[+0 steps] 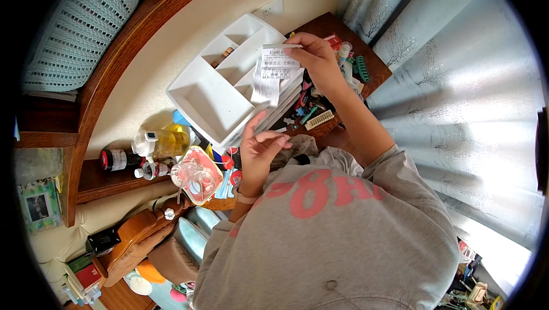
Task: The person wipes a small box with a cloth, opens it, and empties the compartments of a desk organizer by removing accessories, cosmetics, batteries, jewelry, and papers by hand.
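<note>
My right hand (315,55) pinches a creased slip of printed paper (274,68) by its top edge. The slip hangs over a white plastic tray with compartments (210,100) and bears small print. Just in front of the tray's near edge is my left hand (261,147), its index finger raised and the others bent toward the thumb. Nothing shows in its grasp. In one small compartment lie a few brown pieces (225,54); the large compartment's floor is mostly bare. Beneath the tray are stacked white layers (279,108), partly hidden by the slip and my left hand.
Right of the tray, a dark wooden tabletop (373,61) carries a cream comb-like piece (319,120), a green coil (362,68) and small clutter. To the left stand a jug of yellow liquid (167,143), dark bottles (118,160) and a pink-lined basket (197,177). Curtains (441,74) hang at right.
</note>
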Available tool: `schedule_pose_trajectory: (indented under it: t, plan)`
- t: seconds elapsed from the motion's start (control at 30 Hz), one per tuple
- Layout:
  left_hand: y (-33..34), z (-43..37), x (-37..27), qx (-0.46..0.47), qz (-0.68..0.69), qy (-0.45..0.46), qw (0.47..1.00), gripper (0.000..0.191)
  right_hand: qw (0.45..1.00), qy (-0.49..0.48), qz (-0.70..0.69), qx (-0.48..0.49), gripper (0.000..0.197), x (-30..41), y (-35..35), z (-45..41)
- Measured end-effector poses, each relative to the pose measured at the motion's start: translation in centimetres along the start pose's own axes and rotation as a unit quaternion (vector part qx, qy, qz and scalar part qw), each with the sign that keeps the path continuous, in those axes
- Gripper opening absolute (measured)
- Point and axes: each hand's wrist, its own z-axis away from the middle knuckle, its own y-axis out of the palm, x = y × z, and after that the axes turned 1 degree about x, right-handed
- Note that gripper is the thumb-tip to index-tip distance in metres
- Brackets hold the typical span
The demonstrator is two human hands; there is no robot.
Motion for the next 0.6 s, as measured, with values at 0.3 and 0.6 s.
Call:
schedule_pose_trajectory:
  t: [0.3, 0.6]
  plan:
    - [-0.8, -2.1, -2.5, -0.078, -0.302, 0.248, 0.917, 0.063, 0.996, 0.078, 0.025, 0.04, 0.011, 0.8, 0.6, 0.5]
    - [-1.1, -3.1, -3.4, -0.019, -0.366, 0.233, 0.901, 0.076, 0.986, 0.119, -0.023, 0.112, 0.011, 0.6, 1.7, 1.5]
